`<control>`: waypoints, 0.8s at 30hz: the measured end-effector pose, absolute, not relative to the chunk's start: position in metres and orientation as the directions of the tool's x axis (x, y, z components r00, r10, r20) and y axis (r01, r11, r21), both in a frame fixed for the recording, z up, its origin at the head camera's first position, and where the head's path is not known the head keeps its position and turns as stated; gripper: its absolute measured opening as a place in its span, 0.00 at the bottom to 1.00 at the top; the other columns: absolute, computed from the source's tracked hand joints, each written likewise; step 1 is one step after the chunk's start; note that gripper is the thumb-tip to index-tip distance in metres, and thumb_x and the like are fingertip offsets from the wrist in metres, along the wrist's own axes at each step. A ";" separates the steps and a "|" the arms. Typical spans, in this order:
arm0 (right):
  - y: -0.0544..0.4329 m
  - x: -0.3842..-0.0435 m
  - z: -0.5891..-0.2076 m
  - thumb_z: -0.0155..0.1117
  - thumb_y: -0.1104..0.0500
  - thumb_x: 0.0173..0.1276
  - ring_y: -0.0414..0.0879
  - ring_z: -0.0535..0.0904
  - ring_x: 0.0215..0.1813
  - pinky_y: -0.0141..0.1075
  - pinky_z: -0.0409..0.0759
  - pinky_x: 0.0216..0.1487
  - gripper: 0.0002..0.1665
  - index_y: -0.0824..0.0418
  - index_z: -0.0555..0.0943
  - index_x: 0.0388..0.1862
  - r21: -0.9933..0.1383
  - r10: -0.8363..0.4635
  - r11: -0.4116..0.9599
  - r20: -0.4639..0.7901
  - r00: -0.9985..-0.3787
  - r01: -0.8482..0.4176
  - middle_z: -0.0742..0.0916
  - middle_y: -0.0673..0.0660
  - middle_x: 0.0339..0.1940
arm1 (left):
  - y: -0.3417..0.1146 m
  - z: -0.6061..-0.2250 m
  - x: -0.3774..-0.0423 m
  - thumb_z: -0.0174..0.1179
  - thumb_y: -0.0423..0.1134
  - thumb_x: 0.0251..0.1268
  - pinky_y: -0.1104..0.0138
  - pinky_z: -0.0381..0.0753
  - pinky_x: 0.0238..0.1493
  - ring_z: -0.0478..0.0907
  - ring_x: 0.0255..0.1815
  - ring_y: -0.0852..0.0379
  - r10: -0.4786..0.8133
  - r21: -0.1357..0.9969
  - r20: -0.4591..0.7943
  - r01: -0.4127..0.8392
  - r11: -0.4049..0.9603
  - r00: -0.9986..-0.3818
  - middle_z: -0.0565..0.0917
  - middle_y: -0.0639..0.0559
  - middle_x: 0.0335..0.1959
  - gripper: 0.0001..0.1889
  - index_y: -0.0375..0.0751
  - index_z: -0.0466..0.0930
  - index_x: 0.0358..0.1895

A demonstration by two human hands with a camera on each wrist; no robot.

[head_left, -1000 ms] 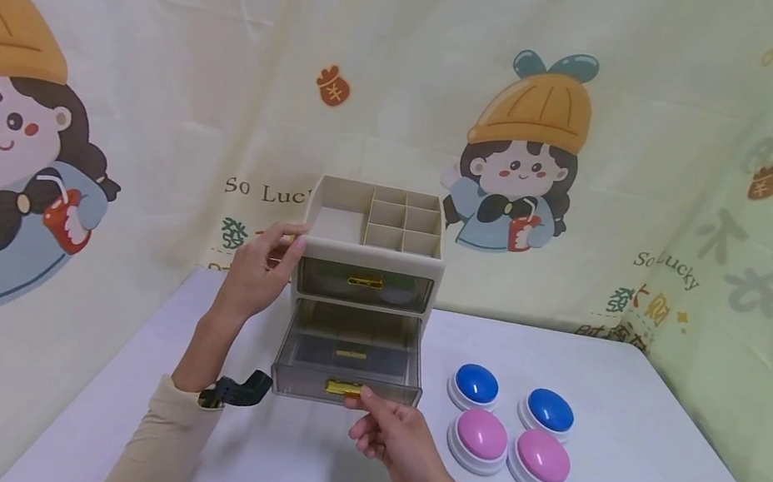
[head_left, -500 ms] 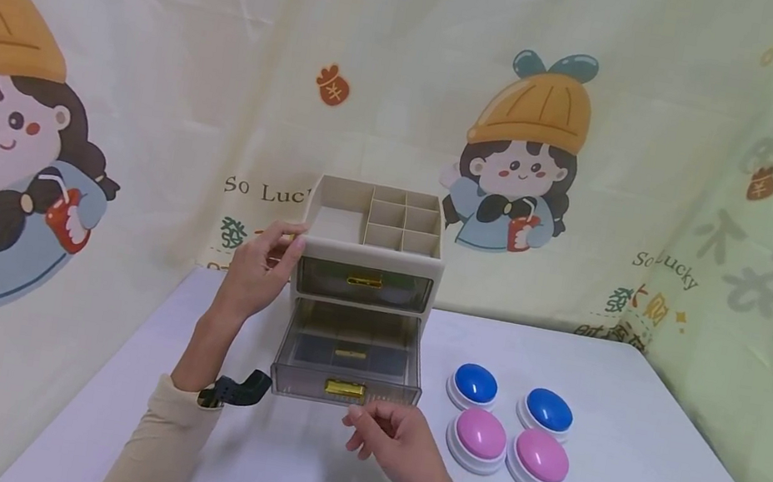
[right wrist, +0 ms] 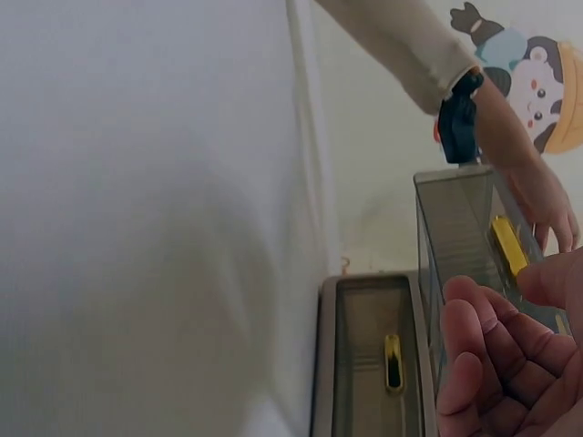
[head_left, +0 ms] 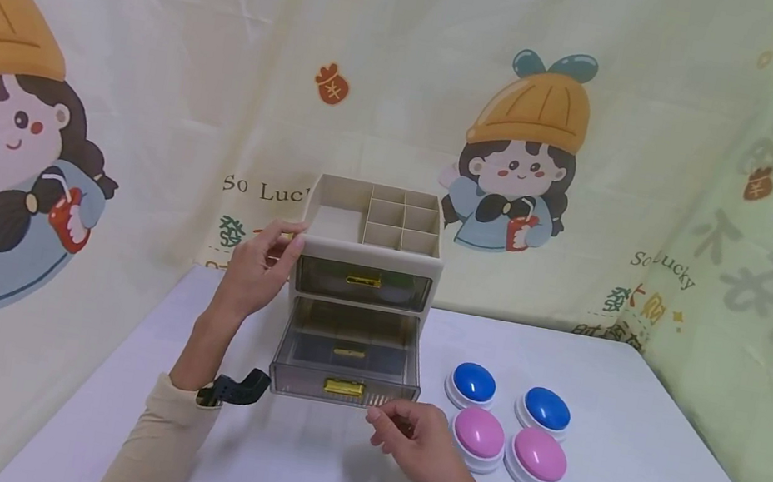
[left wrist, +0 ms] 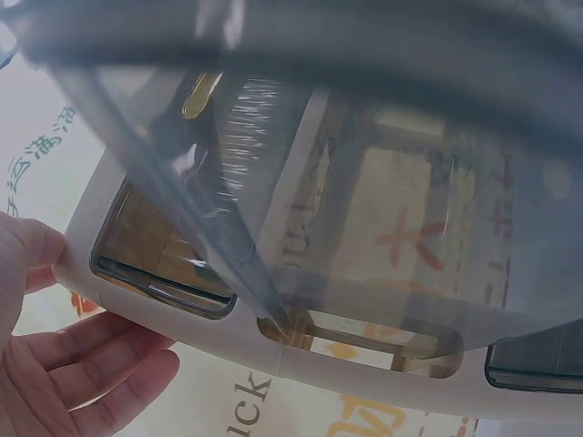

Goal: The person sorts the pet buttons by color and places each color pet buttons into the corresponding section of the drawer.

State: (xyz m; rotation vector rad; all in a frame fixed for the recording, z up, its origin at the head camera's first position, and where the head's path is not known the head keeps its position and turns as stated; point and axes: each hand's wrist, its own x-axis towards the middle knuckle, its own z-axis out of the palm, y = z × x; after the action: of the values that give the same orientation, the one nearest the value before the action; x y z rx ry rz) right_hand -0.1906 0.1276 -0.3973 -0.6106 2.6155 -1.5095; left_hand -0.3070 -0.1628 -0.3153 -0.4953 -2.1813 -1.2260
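A cream desktop drawer organizer (head_left: 372, 254) stands on the table, its smoky see-through middle drawer (head_left: 299, 381) pulled out. The top drawer (head_left: 397, 289) is closed; the bottom drawer (right wrist: 360, 314), also closed, shows beneath the pulled-out one in the right wrist view. My left hand (head_left: 258, 271) holds the organizer's upper left corner, thumb at the front edge, fingers along the side. Just below the right part of the pulled-out drawer's front is my right hand (head_left: 420, 449), fingers loosely curled, holding nothing, off to the right of the yellow handle (head_left: 344, 387).
Right of the organizer, two blue-topped buttons (head_left: 473, 383) and two pink-topped buttons (head_left: 480, 433) with white bases sit on the white table (head_left: 627, 448). A printed cloth (head_left: 387, 140) hangs behind and at both sides. The organizer's top is an open tray with compartments.
My right hand has let go of the yellow handle and moved to the right, away from it. The drawer stays pulled out, and my left hand stays on the organizer's corner.
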 end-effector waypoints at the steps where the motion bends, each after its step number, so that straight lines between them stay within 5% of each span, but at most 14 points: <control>1: 0.130 -0.191 -0.398 0.63 0.49 0.76 0.41 0.82 0.29 0.32 0.83 0.30 0.16 0.61 0.88 0.42 -0.842 -0.360 0.446 0.143 -0.922 -0.305 0.88 0.48 0.27 | -0.163 -0.315 -0.307 0.53 0.47 0.80 0.50 0.85 0.48 0.86 0.46 0.43 0.035 0.644 0.647 0.571 0.508 -0.762 0.87 0.38 0.53 0.19 0.47 0.78 0.66; 24: 0.171 -0.191 -0.400 0.65 0.48 0.75 0.43 0.83 0.31 0.32 0.82 0.31 0.18 0.63 0.87 0.41 -0.814 -0.218 0.535 0.124 -0.968 -0.225 0.88 0.48 0.28 | -0.162 -0.317 -0.308 0.54 0.48 0.79 0.48 0.85 0.50 0.86 0.47 0.42 0.034 0.647 0.647 0.572 0.504 -0.761 0.86 0.37 0.55 0.20 0.45 0.77 0.67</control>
State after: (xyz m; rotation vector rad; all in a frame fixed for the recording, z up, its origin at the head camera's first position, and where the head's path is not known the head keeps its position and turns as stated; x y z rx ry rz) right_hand -0.1907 0.1708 -0.4005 -0.3985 2.7584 -1.4655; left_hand -0.3082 -0.1617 -0.3168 -0.4945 -2.1778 -1.2316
